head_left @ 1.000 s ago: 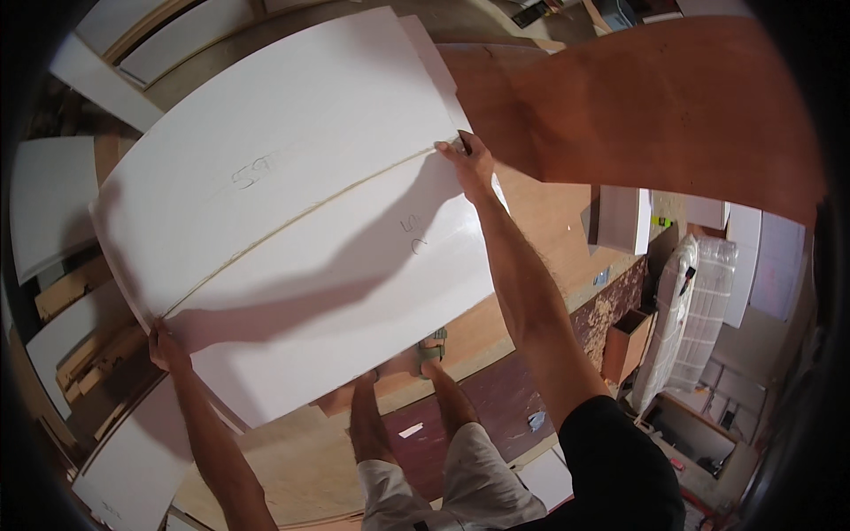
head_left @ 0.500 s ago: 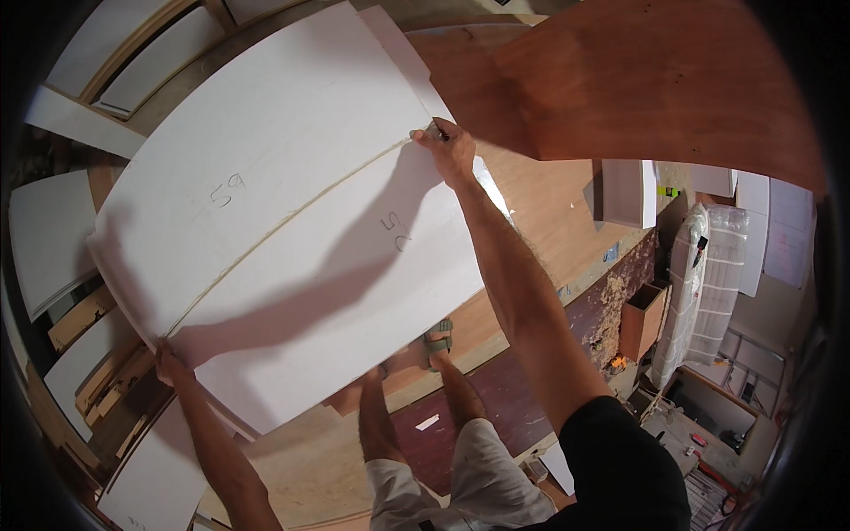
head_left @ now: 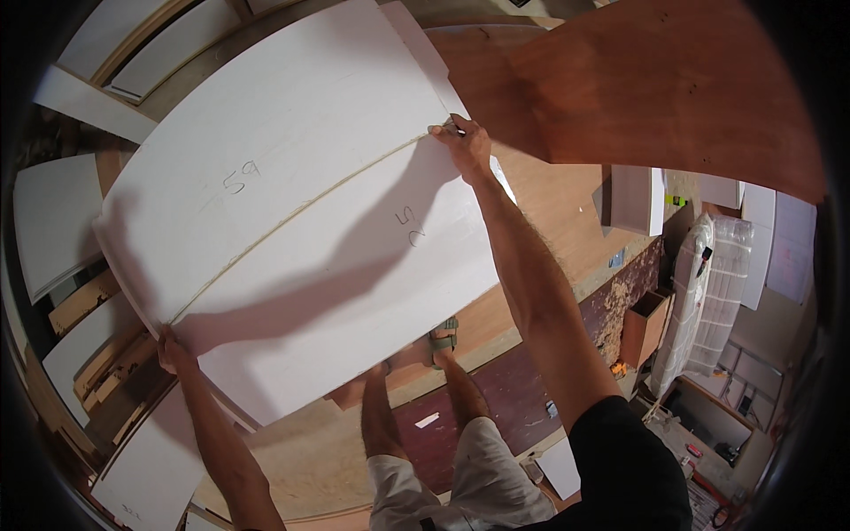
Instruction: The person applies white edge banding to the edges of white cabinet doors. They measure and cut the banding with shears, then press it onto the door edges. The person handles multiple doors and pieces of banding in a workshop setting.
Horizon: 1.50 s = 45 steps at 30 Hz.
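Head view, left hand [head_left: 173, 350] fingers clamped on white panel [head_left: 336, 265] edge, right hand [head_left: 467, 143] fingers gripping its far edge

A tall bundle wrapped in clear plastic film [head_left: 719, 292] is being stood upright at the right, near a small open brown box [head_left: 645, 326] on the floor. Pale paper sheets [head_left: 788, 248] are being displayed on the wall farther right. A small white slip [head_left: 427, 419] is lying on the dark red floor, between the person's legs.
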### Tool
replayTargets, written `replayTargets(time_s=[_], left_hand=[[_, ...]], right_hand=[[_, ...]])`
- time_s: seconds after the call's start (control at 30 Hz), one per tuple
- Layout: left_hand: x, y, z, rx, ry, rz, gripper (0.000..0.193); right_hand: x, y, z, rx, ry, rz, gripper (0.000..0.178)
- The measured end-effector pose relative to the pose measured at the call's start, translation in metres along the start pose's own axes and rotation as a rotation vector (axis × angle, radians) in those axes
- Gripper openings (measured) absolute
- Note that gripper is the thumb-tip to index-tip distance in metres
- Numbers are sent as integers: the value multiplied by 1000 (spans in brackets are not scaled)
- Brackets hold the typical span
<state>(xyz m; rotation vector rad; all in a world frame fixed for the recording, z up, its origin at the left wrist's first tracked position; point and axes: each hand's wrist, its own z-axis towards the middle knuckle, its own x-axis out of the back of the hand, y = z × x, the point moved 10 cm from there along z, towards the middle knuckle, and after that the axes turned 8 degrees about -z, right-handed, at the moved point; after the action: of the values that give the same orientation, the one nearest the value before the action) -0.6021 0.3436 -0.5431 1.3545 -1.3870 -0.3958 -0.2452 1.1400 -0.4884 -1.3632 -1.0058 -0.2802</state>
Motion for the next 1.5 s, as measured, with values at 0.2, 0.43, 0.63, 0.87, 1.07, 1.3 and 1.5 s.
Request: replayTargets(time_s=[0.2,0.43,0.63,0.87,1.07,1.3,1.5], left_hand=[[1,-15,13,-18,-55,-32,41],[-25,-56,54,82,-590,-464,44],[17,19,-33,-522,99,313,23],[16,46,-61,-275,160,21,21],[19,43,-63,-373,195,-49,18],[29,46,-63,-332,221,-88,22],[29,45,-64,-303,218,-105,21]], right_hand=[[-8,11,-2,-121,-93,134,42],[5,33,1,3,97,-158,46],[-9,2,-8,115,-139,-185,29],[-11,-18,-14,88,-93,-578,42],[-57,-69,-64,603,82,-1038,48],[-35,-25,-81,54,6,-646,110],[-8,25,-72,-164,-327,-373,116]])
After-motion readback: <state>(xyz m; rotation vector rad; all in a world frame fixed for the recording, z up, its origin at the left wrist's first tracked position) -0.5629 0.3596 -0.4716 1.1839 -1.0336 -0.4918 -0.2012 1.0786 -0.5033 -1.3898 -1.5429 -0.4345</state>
